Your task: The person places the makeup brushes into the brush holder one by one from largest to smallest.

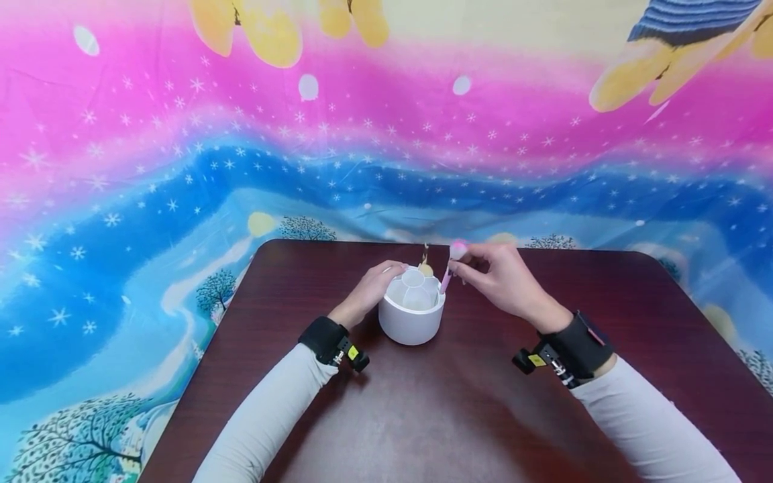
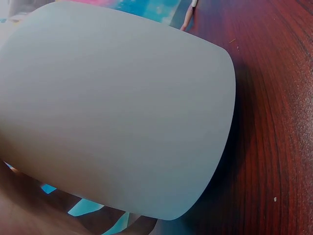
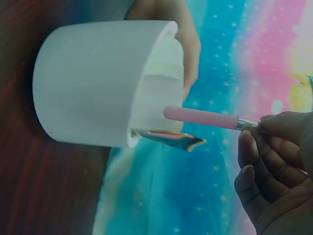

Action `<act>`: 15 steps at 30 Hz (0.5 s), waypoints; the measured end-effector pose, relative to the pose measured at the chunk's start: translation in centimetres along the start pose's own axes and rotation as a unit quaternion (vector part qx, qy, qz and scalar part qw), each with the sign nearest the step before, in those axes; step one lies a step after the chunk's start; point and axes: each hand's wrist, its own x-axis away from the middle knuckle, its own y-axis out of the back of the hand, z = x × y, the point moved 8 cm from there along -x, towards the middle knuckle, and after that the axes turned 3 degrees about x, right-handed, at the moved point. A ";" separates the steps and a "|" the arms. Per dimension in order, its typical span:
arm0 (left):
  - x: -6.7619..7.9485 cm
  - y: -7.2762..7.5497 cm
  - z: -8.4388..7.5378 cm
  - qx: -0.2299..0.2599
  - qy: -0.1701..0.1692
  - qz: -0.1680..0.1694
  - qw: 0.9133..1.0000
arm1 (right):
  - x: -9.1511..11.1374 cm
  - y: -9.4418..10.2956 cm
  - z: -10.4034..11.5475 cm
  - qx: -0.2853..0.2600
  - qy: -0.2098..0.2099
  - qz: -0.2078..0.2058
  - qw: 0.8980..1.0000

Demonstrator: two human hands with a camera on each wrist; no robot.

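A white round holder (image 1: pixel 410 327) with inner compartments stands on the table. My left hand (image 1: pixel 373 285) grips its left side and rim; in the left wrist view the holder's wall (image 2: pixel 117 107) fills most of the picture. Between thumb and fingers, my right hand (image 1: pixel 504 278) pinches a makeup brush (image 3: pixel 203 118) by its silver ferrule. The brush has a pink handle and pink-and-white bristles (image 1: pixel 459 249) pointing up. Its handle end is at the holder's right rim; how far inside is unclear. A thin gold-and-dark item (image 3: pixel 182 141) sticks out of the holder.
Beneath everything is a dark reddish wooden table (image 1: pixel 410 416) with rounded far corners. A colourful cloth (image 1: pixel 386 134) with snowflakes and trees hangs behind and beside it. Both wrists carry black straps (image 1: pixel 576 345) with small cameras.
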 end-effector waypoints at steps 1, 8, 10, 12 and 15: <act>0.0 0.0 0.0 0.001 -0.001 0.000 1.000 | 0.1 -0.3 -0.1 -0.007 -0.008 0.005 1.000; 0.1 0.0 -0.1 -0.001 -0.008 -0.007 1.000 | 0.8 -2.7 -0.9 -0.019 -0.040 0.043 0.998; 0.1 0.0 -0.1 -0.003 -0.008 -0.007 1.000 | 1.0 -3.2 -1.2 -0.016 -0.046 0.053 0.997; 0.1 0.0 -0.1 -0.001 -0.008 -0.006 1.000 | 1.1 -3.4 -1.5 -0.016 -0.053 0.058 0.997; 0.0 0.0 0.0 0.001 -0.007 -0.006 1.000 | 1.3 -3.0 -2.3 -0.011 -0.069 0.055 0.996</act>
